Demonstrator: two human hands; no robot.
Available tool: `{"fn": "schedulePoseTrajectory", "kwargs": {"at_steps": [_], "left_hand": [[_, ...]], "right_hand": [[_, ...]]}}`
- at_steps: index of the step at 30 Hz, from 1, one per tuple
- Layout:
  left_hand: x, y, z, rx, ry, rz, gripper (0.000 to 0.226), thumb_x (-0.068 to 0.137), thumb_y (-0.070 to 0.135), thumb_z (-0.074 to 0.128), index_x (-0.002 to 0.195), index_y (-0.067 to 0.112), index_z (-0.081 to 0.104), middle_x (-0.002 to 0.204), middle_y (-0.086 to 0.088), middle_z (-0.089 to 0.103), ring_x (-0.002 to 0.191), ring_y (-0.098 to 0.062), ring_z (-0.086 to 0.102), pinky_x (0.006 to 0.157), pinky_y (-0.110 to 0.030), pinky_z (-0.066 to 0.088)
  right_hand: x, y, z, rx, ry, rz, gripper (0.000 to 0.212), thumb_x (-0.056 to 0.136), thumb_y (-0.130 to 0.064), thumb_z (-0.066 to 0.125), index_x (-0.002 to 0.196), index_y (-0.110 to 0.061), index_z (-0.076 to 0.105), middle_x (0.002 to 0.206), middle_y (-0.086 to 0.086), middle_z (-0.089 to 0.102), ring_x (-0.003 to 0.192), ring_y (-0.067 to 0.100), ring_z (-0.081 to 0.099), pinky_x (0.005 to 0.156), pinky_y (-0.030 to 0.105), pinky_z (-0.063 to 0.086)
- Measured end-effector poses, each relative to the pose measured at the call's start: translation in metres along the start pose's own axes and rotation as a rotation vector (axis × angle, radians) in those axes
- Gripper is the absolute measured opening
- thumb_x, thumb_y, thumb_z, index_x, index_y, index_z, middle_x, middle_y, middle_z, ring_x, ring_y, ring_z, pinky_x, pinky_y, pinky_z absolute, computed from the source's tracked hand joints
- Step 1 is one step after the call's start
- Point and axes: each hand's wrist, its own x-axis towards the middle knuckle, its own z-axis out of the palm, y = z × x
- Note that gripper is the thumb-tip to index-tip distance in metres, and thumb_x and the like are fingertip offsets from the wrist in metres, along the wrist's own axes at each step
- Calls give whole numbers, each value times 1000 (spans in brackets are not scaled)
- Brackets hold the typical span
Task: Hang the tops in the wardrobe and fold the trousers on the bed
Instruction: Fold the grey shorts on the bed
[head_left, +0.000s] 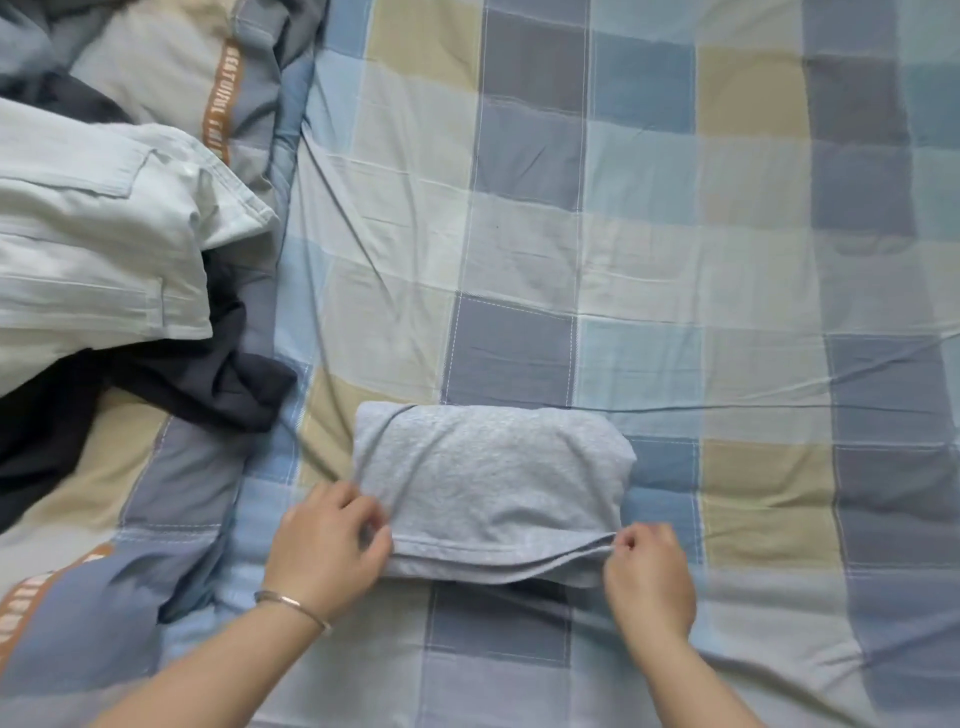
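Head view: the grey trousers (493, 483) lie folded between both hands on the checked sheet (753, 260). Left hand (327, 551) and right hand (649, 577) each pinch the near hem (corners level, I judge); pull evenly, then press flat.

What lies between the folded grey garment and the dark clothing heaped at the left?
In the head view, only checked bedsheet separates the folded grey garment from the dark clothing; nothing else rests there.

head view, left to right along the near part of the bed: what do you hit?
Dark garment → left hand pinching the near-left corner → folded grey trousers → right hand pinching the near-right edge → bare checked bedsheet.
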Motion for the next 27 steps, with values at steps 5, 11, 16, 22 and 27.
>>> {"fn": "schedulePoseTrajectory", "kwargs": {"at_steps": [5,11,16,22,27], "left_hand": [[40,13,-11,-203,67,-546,43,77,47,67,103,15,56,107,-7,55,105,-30,52,87,-41,44],[92,13,-8,-222,-90,-680,43,92,56,35,83,19,55,102,-10,64,101,-32,54,75,-35,40],[104,8,-7,-297,33,-857,32,94,29,35,87,13,62,106,-19,62,89,-34,48,72,-32,36],[98,18,-3,-699,62,-910,46,99,38,37,124,4,57,129,-17,56,120,-32,48,97,-32,34],[39,19,5,-426,-73,-717,53,93,56,33,116,17,61,120,-16,61,113,-35,53,90,-38,39]], "right_hand": [[29,-36,-10,533,199,259,23,91,-23,44,108,-13,54,116,10,59,107,32,52,90,39,38],[61,-59,-13,426,-39,210,46,93,-48,42,118,-11,56,118,10,61,111,33,54,91,38,40],[64,-52,-8,438,80,205,22,97,-29,43,88,-11,50,87,10,56,82,29,50,71,32,35],[60,-45,1,717,95,244,25,94,-36,50,102,-13,48,94,4,52,87,22,47,75,28,31],[25,-26,9,548,-139,100,42,90,-45,51,112,-10,60,103,8,64,99,26,57,79,30,39]]}}
